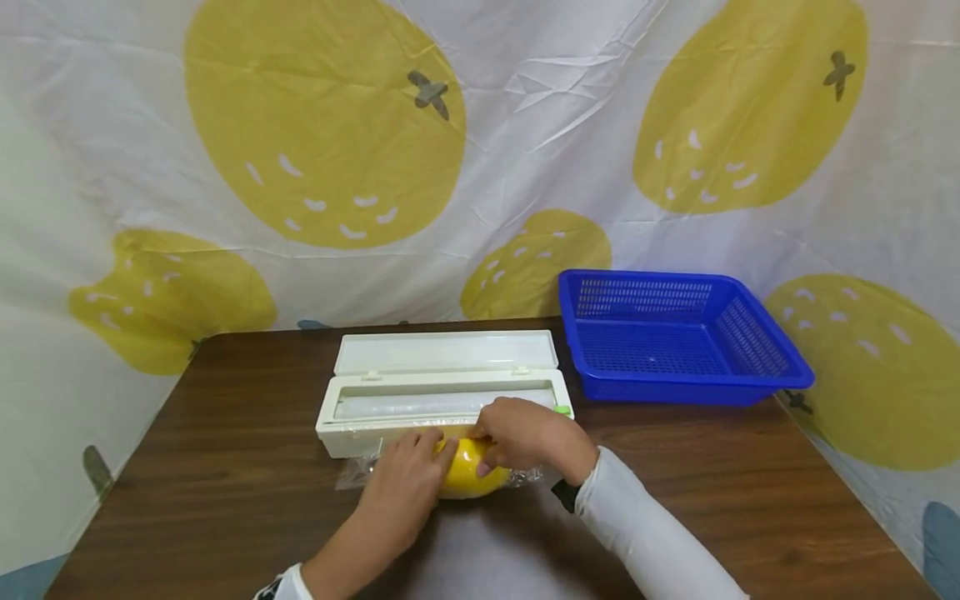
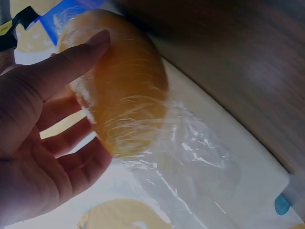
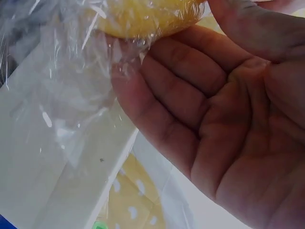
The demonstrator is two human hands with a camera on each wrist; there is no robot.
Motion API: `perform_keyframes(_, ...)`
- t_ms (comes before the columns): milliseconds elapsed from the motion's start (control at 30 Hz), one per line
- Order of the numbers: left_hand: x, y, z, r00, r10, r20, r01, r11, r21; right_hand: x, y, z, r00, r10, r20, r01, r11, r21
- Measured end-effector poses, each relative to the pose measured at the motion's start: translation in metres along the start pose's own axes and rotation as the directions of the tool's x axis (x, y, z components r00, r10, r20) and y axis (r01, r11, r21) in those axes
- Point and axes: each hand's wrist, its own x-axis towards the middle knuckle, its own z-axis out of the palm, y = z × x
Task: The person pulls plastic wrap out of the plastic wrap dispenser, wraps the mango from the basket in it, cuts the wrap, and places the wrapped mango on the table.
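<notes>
A smooth, oval yellow fruit (image 1: 471,471), its kind not certain, is covered in clear cling film (image 2: 190,138) just in front of the dispenser. My left hand (image 1: 408,483) grips its left side; in the left wrist view the thumb lies across it and the fingers curl behind. From the right, my right hand (image 1: 521,433) holds the fruit between thumb and fingers, with loose film over the fingertips in the right wrist view. Behind both hands stands a white cling film dispenser (image 1: 360,442), lid raised, with a film roll (image 1: 405,404) inside.
A blue plastic basket (image 1: 693,392) with slotted sides stands at the back right of the brown wooden table (image 1: 225,475). The dispenser has a small green piece (image 1: 562,410) at its right end. A lemon-print cloth (image 1: 525,150) hangs behind the table.
</notes>
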Motion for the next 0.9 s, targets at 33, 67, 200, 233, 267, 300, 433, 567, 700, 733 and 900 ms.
perform_keyframes(33, 0.0, -0.001, 0.001, 1.0, 0.006, -0.012, -0.006, 1.0, -0.002, 0.0, 0.0, 0.0, 1.0, -0.002, 0.007, 0.002, 1.0, 0.006)
perform_keyframes(67, 0.0, -0.001, 0.003, 1.0, 0.012, -0.027, -0.012, 1.0, -0.002, 0.0, 0.001, -0.001, 1.0, -0.006, 0.011, 0.006, 1.0, 0.009)
perform_keyframes(200, 0.001, -0.004, 0.003, 0.998, 0.044, -0.053, -0.044, 0.999, 0.007, -0.002, 0.003, 0.0, 1.0, -0.023, 0.011, 0.022, 0.999, 0.023)
perform_keyframes(233, 0.002, -0.005, 0.003, 0.997, 0.051, -0.058, -0.051, 0.999, 0.006, -0.002, 0.003, 0.001, 1.0, -0.032, 0.001, 0.032, 0.999, 0.029)
perform_keyframes(267, 0.003, -0.007, 0.002, 0.996, 0.06, -0.061, -0.06, 0.998, 0.0, -0.003, 0.004, 0.002, 0.999, -0.036, -0.011, 0.037, 0.999, 0.038)
perform_keyframes(300, 0.004, -0.008, 0.001, 0.996, 0.067, -0.062, -0.067, 0.998, -0.005, -0.004, 0.005, 0.004, 0.999, -0.039, -0.025, 0.04, 0.998, 0.048)
perform_keyframes(433, 0.009, -0.013, -0.003, 0.996, 0.082, -0.037, -0.084, 0.995, -0.056, -0.009, 0.009, 0.012, 0.993, -0.054, -0.106, 0.063, 0.994, 0.086)
perform_keyframes(567, 0.012, -0.02, -0.005, 0.995, 0.097, 0.026, -0.093, 0.987, -0.13, -0.018, 0.01, 0.019, 0.969, -0.028, -0.246, 0.049, 0.996, 0.078)
perform_keyframes(700, 0.017, -0.029, -0.007, 0.991, 0.085, 0.101, -0.06, 0.97, -0.235, -0.027, 0.002, 0.023, 0.911, -0.035, -0.412, 0.015, 0.999, -0.052)
perform_keyframes(733, 0.018, -0.031, -0.007, 0.99, 0.078, 0.116, -0.046, 0.966, -0.256, -0.029, -0.001, 0.024, 0.895, -0.053, -0.442, 0.01, 0.995, -0.099)
perform_keyframes(900, 0.023, -0.037, -0.008, 0.983, 0.056, 0.177, 0.001, 0.951, -0.31, -0.035, -0.015, 0.034, 0.847, -0.178, -0.5, 0.003, 0.944, -0.329)
